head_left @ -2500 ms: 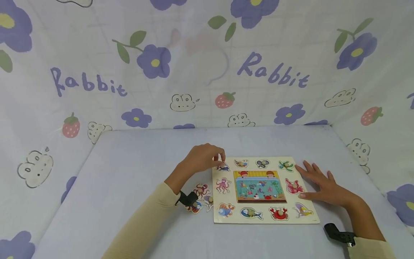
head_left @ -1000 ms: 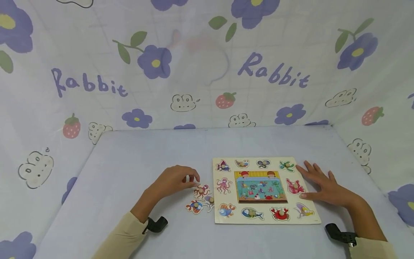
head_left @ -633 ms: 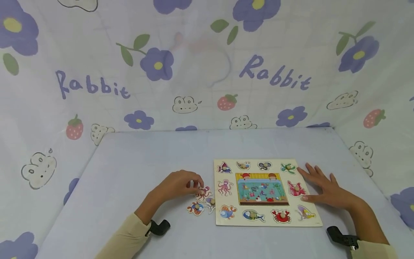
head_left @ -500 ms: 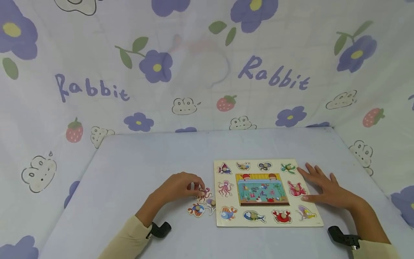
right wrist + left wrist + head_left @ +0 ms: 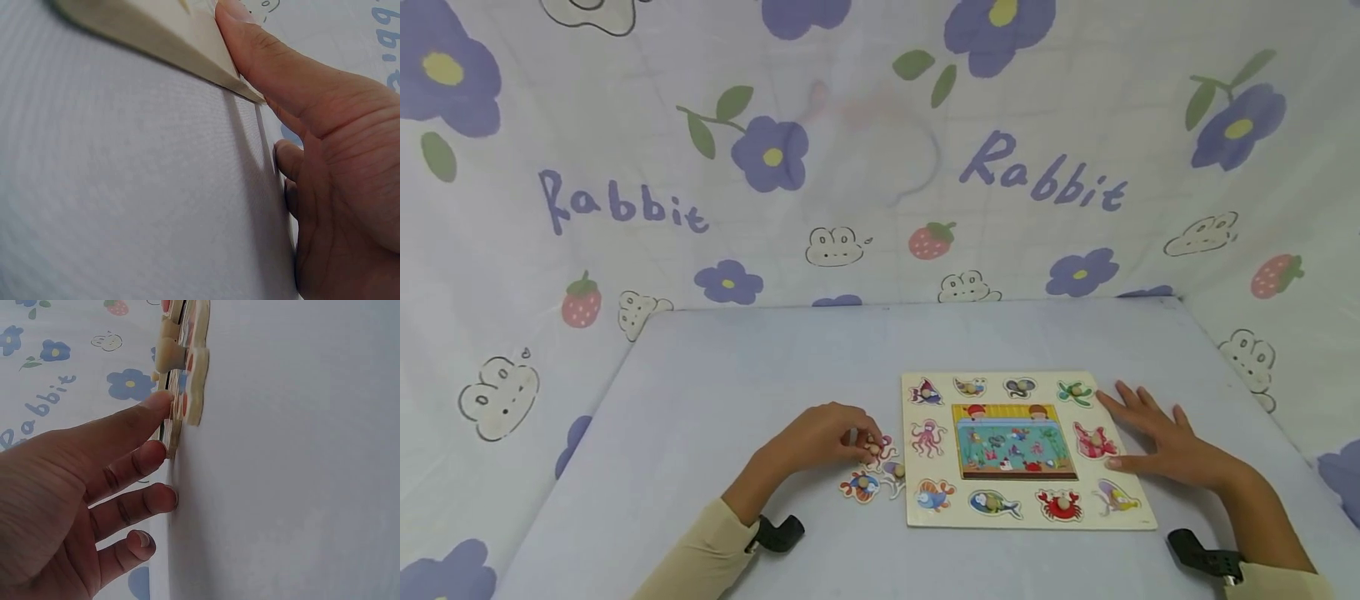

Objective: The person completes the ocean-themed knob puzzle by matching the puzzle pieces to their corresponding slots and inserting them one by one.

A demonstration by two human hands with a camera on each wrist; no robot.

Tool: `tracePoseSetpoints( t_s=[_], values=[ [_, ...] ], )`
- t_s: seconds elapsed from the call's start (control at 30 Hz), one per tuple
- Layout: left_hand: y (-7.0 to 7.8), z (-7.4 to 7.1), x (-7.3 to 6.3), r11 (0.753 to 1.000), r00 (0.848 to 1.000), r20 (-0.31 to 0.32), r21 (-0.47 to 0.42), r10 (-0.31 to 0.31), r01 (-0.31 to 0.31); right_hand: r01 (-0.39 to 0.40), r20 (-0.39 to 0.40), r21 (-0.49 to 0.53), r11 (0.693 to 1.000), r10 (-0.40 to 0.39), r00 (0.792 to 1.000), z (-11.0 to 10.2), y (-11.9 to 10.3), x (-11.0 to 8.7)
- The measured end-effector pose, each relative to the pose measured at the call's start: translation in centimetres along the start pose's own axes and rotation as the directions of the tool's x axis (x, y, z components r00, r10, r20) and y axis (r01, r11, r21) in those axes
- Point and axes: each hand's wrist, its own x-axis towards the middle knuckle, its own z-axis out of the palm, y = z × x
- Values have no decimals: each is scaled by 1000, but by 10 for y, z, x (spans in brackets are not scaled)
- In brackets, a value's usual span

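Observation:
In the head view my left hand (image 5: 833, 435) is at the loose pieces left of the puzzle board, thumb and forefinger pinching the pink octopus puzzle piece (image 5: 885, 454) by its knob and partly covering it. A blue-and-orange fish piece (image 5: 860, 486) and a pale purple piece (image 5: 895, 477) lie right beside it. The wooden puzzle board (image 5: 1030, 518) shows a printed octopus spot (image 5: 928, 438) on its left side. My right hand (image 5: 1172, 446) lies with fingers spread at the board's right edge, its thumb on the board (image 5: 187, 37) in the right wrist view.
Several knobbed pieces sit in the board, among them a red crab (image 5: 1061, 505) and a striped fish (image 5: 995, 503). A pale table cover (image 5: 760, 350) lies beneath. Printed curtains (image 5: 865, 167) stand behind and at both sides.
My left hand came away from the board's top left corner, where a fish piece now sits, down to the loose pieces and onto the octopus piece. My right hand stayed at the board's edge.

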Motion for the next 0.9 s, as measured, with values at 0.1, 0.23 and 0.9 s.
tracePoseSetpoints(
  t_s=[0.1, 0.23, 0.9],
  values=[
    [0, 0, 0, 1000, 1000, -5, 12, 14, -14, 2, -1, -1, 1000, -2, 1000, 0, 1, 0],
    [0, 2, 2, 999, 1000, -2, 29, 14, -14, 6, 0, 3, 1000, -6, 1000, 0, 2, 0],
    [4, 2, 1, 992, 999, -16, 112, -51, 52, 6, 2, -1, 1000, -6, 1000, 1, 2, 2]
  ],
)
